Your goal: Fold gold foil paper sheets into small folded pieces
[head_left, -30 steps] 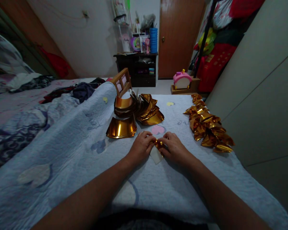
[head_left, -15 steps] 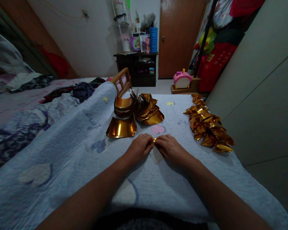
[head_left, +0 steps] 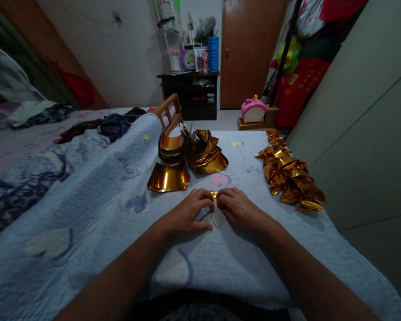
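Observation:
A small piece of gold foil paper [head_left: 218,217], pale side up with a gold edge at its far end, lies on the bed cover in front of me. My right hand [head_left: 241,208] is closed on its right side, the fingertips partly hiding it. Across from it, my left hand [head_left: 191,209] has its thumb spread well away from the curved fingers, whose tips touch the gold end. Beyond the hands is a fanned pile of flat gold foil sheets [head_left: 169,177]. Crumpled, folded gold foil pieces [head_left: 287,174] form a heap to the right.
A light blue quilted cover [head_left: 120,249] lies under everything. At its far edge stand a wooden frame [head_left: 169,111] and a pink toy [head_left: 254,109]. Rumpled clothes [head_left: 116,127] lie on the left; a pale cabinet [head_left: 364,133] rises on the right.
My left thumb has moved away from the foil paper, down toward me, opening a gap from the fingers. My right hand stays at the paper's right side.

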Demonstrator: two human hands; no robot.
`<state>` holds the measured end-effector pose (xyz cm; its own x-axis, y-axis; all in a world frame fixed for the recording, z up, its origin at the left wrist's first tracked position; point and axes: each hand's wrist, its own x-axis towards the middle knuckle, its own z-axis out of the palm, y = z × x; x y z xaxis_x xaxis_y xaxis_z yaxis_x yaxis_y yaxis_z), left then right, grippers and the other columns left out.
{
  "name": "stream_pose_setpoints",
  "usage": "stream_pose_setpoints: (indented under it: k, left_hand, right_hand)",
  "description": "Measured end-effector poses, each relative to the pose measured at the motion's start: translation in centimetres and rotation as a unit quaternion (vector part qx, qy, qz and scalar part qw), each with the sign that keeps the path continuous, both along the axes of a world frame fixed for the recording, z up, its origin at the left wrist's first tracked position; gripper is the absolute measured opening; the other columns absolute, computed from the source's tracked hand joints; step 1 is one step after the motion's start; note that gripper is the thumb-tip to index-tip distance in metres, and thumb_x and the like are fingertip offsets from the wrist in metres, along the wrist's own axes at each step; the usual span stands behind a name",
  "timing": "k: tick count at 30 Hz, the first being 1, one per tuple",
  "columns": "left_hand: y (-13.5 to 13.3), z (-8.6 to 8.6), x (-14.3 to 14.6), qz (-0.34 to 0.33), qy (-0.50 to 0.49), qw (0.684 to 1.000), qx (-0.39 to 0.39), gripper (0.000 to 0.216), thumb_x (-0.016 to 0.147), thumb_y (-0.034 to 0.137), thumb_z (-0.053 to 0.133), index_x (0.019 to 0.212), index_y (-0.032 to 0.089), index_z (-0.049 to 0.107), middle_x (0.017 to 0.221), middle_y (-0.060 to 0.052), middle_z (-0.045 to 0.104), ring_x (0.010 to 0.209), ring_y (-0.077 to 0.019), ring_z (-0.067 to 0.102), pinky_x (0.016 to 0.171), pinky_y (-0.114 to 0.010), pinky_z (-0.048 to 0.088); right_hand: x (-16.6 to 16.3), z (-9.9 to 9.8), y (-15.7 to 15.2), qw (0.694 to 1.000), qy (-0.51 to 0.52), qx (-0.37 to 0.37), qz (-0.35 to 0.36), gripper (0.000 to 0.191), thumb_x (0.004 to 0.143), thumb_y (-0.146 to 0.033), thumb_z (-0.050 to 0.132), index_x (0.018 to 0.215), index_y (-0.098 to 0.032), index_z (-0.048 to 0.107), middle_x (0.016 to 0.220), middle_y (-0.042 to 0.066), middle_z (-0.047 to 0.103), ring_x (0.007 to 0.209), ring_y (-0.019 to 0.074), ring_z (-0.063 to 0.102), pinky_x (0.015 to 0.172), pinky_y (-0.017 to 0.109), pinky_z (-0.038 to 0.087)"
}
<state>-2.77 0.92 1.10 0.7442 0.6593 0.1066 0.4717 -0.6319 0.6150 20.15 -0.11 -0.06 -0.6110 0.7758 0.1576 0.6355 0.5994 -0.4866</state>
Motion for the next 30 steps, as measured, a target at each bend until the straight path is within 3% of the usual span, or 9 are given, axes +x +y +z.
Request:
stream_pose_setpoints:
  k: [3,8,13,19,25,30]
  left_hand:
    - [-0.5,-0.2,0.4,0.01,0.012,0.999,0.044,0.034,0.074,0.039,0.083,0.099,0.023,0.067,0.127,-0.011,0.058,0.122,-0.0317,0.051,0.105,-0.047,0.041]
    - [-1.0,-0.2,1.0,-0.022,0.024,0.996,0.083,0.025,0.084,0.04,0.076,0.097,0.021,0.066,0.12,-0.012,0.064,0.114,-0.0309,0.056,0.098,-0.045,0.043]
    - [-1.2,-0.3,1.1,-0.032,0.021,0.994,0.098,0.014,0.094,0.034,0.063,0.093,0.021,0.068,0.106,-0.01,0.068,0.099,-0.0262,0.061,0.086,-0.038,0.047]
    - [-1.4,-0.7,1.1,-0.043,0.015,0.991,0.129,0.014,0.093,0.016,0.057,0.098,0.02,0.069,0.103,-0.009,0.069,0.097,-0.0239,0.062,0.085,-0.037,0.049]
    - [-1.4,-1.5,1.8,-0.025,-0.062,0.993,0.1,0.01,0.089,0.015,0.06,0.09,0.018,0.069,0.102,-0.008,0.067,0.103,-0.0239,0.059,0.092,-0.039,0.048]
    - [-1.3,-2.1,2.2,0.009,-0.066,0.996,0.065,0.011,0.094,0.02,0.058,0.094,0.019,0.069,0.105,-0.009,0.066,0.103,-0.0242,0.058,0.093,-0.041,0.047]
  right_hand:
    - [0.0,0.2,-0.1,1.0,-0.001,-0.006,-0.001,0.017,0.093,-0.009,0.053,0.099,-0.019,0.065,0.116,0.009,0.065,0.105,0.0235,0.052,0.09,0.038,0.04]
    - [0.0,0.3,-0.1,1.0,0.004,-0.017,-0.006,0.017,0.092,-0.01,0.054,0.101,-0.019,0.066,0.117,0.009,0.065,0.106,0.0236,0.052,0.093,0.04,0.04]
    - [0.0,0.3,0.0,1.0,0.006,-0.025,-0.007,0.017,0.091,-0.009,0.055,0.1,-0.019,0.066,0.118,0.01,0.065,0.107,0.0239,0.053,0.093,0.04,0.04]
    - [0.1,0.3,0.0,1.0,0.004,-0.028,0.0,0.015,0.091,-0.009,0.054,0.098,-0.018,0.065,0.117,0.01,0.065,0.106,0.0239,0.053,0.094,0.041,0.041]
    - [0.1,-0.1,0.1,1.0,0.007,-0.015,0.001,0.017,0.088,-0.008,0.058,0.099,-0.019,0.064,0.119,0.009,0.064,0.107,0.0239,0.052,0.096,0.041,0.04]
    - [0.2,-0.3,0.1,1.0,0.015,-0.018,0.003,0.015,0.087,-0.008,0.06,0.098,-0.019,0.063,0.118,0.009,0.064,0.106,0.0244,0.053,0.097,0.041,0.04]
